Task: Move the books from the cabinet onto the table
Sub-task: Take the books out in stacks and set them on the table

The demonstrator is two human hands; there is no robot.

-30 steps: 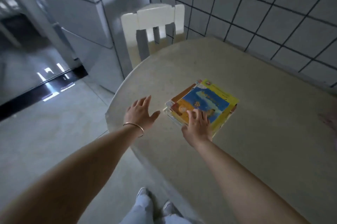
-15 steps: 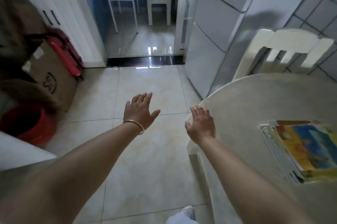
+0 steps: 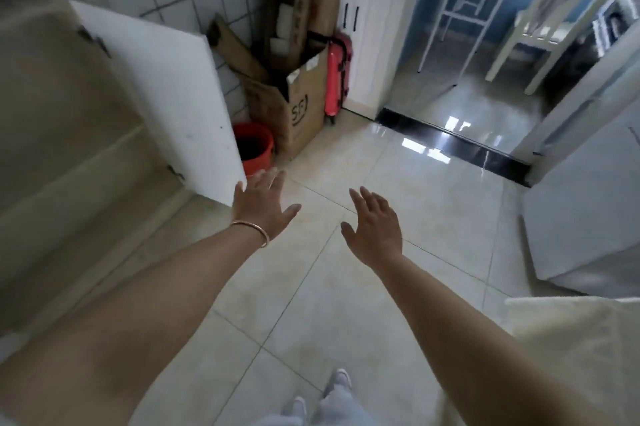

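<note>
One legible mark, on the cardboard box.
You can read "SF" in dark print on the front face of the cardboard box point(image 3: 294, 107) standing by the tiled wall; the white labels near its top edge are too blurred to read.

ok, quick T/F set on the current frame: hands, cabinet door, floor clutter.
1. Both hands are empty with fingers spread. True: left hand, right hand.
2. The white cabinet door is closed. False: it stands open.
3. A bracelet sits on the right wrist. False: it is on the left wrist.
4. A red bucket stands on the floor beside the cardboard box. True.
5. A book is in the right hand. False: no book is in view.
</note>
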